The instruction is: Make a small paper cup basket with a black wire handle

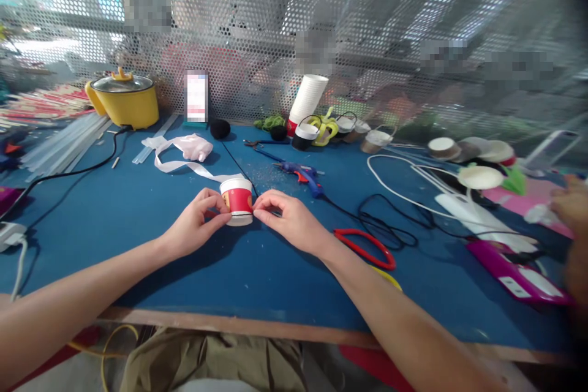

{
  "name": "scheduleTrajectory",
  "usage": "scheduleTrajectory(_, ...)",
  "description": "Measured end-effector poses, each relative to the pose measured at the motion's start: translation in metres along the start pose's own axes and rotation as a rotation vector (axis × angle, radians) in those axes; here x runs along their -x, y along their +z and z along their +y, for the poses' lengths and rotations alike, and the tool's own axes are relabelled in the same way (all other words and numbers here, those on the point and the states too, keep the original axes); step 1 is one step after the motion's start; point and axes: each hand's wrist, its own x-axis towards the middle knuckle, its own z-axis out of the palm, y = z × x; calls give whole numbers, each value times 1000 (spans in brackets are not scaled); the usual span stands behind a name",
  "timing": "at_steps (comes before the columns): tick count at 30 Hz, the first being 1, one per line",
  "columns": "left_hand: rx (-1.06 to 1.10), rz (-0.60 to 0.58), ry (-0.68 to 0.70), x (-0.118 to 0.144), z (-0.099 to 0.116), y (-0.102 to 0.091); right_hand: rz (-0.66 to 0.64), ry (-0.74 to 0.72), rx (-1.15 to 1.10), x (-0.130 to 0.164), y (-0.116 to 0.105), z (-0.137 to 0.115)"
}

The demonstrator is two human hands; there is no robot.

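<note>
Hard to see: whatever is behind the mesh screen is blurred out; another person's hand is cut off at the right edge.
Left hand: the left hand is stretched forward, fingertips pinched onto the cup's left side.
Right hand: the right hand is mirrored, pinched at the cup's right lower edge.
Cup: the red paper cup is held between both hands on the blue table, a white ribbon trailing off behind it.
Nearby: a glue gun is lying just beyond the right hand.

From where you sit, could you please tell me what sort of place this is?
Probably a craft workbench: a glue gun and white ribbon lie on the blue table, and both hands hold a paper cup.
</note>
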Motion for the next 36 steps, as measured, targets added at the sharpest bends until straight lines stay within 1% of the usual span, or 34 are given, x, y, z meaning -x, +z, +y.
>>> scheduleTrajectory(8, -43, -2, 11, 0, -3, 0, 23, -30, -34, 3, 4, 2)
scheduleTrajectory(18, -27, 1, 8, 1, -2, 1, 43, -47, -33, 4, 6, 3)
scheduleTrajectory(36, -49, 6, 4, 1, -3, 1, 74, -98, 31, 5, 9, 7)
